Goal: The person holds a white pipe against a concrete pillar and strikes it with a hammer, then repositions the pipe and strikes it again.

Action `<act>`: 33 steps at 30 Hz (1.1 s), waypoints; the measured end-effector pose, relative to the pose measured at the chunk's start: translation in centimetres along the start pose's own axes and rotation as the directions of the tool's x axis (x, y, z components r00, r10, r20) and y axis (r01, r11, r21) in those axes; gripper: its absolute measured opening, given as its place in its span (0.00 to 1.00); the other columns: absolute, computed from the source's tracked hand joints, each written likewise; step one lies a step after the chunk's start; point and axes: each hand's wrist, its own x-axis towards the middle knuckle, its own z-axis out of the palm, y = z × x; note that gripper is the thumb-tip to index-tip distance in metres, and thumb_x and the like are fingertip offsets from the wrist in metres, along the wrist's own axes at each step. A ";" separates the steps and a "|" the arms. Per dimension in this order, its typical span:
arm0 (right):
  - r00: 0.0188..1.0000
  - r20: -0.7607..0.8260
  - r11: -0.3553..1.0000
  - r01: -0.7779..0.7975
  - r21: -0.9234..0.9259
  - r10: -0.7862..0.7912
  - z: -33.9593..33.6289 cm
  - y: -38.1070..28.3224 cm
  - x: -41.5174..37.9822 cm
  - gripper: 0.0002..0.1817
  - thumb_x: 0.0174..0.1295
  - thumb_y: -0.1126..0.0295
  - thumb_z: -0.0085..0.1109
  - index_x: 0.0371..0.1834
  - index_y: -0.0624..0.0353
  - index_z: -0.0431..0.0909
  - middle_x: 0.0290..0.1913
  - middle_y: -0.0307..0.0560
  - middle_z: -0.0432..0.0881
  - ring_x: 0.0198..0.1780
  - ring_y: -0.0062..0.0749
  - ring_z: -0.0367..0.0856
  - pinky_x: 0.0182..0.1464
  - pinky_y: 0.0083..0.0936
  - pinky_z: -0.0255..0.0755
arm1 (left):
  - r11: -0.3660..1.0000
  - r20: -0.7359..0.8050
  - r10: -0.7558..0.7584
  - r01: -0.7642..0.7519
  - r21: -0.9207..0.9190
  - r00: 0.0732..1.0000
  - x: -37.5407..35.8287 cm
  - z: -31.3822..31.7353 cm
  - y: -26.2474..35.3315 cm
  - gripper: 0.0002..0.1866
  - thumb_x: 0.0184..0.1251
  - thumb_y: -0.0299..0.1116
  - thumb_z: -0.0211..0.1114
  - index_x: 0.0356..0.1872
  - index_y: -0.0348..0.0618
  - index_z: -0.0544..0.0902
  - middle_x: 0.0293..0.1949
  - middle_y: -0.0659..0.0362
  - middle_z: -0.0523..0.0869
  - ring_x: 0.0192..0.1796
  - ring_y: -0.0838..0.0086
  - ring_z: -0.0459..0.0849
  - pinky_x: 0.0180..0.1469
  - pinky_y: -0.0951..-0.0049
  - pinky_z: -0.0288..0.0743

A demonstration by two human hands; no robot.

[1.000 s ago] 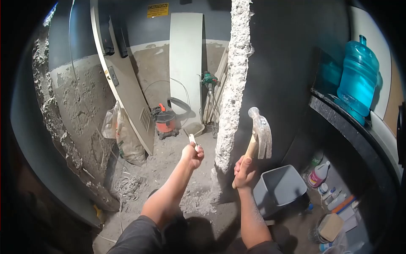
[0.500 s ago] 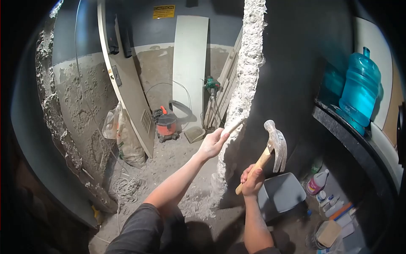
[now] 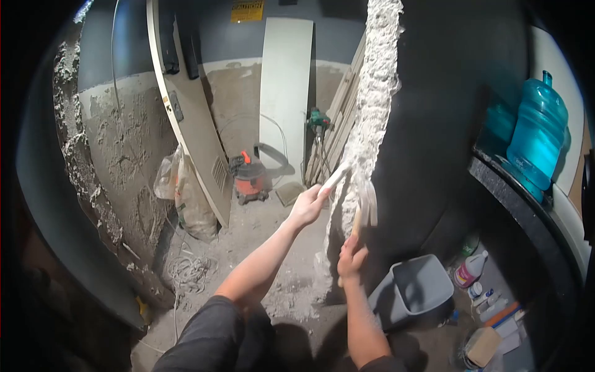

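My left hand [image 3: 307, 207] is closed around a pale, dusty chisel [image 3: 335, 178], its tip meeting the rough broken edge of the wall [image 3: 378, 87]. A claw hammer [image 3: 370, 203] with a wooden handle is gripped in my right hand [image 3: 351, 258]. Motion blurs the hammer head, which overlaps the lower part of the wall edge just right of the chisel. Chalky white plaster shows along this edge, while the wall's right face is dark.
Below right stands a grey bin [image 3: 406, 305], near several bottles and a black counter [image 3: 511, 198] bearing a blue water jug [image 3: 538, 130]. Beyond the wall are a red shop vacuum [image 3: 250, 181], a leaning door [image 3: 197, 139], a white panel [image 3: 285, 93] and coiled cord [image 3: 189, 271].
My right hand has swung the hammer leftward, bringing its head from out beside the wall to the broken edge near the chisel. My left hand keeps its hold; the view has shifted slightly.
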 end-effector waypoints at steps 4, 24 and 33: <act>0.949 -0.167 0.962 0.254 -0.099 -0.268 1.1 4.3 -0.4 0.27 0.78 0.48 0.44 0.26 0.57 0.68 0.19 0.32 0.66 0.18 0.18 0.63 0.21 0.19 0.54 | 0.663 0.067 -0.464 0.397 -0.635 0.883 -1.9 -2.0 2.0 0.20 0.78 0.52 0.56 0.36 0.45 0.77 0.25 0.66 0.75 0.22 0.83 0.70 0.24 0.78 0.64; 0.998 0.061 1.000 0.000 0.029 -0.002 -3.0 -4.9 1.5 0.30 0.75 0.44 0.44 0.24 0.60 0.70 0.19 0.44 0.73 0.22 0.31 0.73 0.25 0.28 0.64 | 0.978 -0.219 0.201 -0.207 -0.003 0.955 -2.1 5.3 10.4 0.19 0.78 0.47 0.55 0.44 0.38 0.79 0.26 0.44 0.84 0.32 0.50 0.87 0.37 0.57 0.77; 0.984 0.178 0.956 0.024 -0.293 0.030 -3.0 -7.6 -0.4 0.33 0.72 0.43 0.52 0.23 0.65 0.72 0.24 0.63 0.78 0.30 0.60 0.81 0.32 0.45 0.70 | 0.413 0.044 -0.514 0.292 -0.863 0.857 -1.6 3.8 9.8 0.22 0.81 0.54 0.49 0.35 0.46 0.74 0.19 0.68 0.68 0.19 0.83 0.65 0.20 0.80 0.58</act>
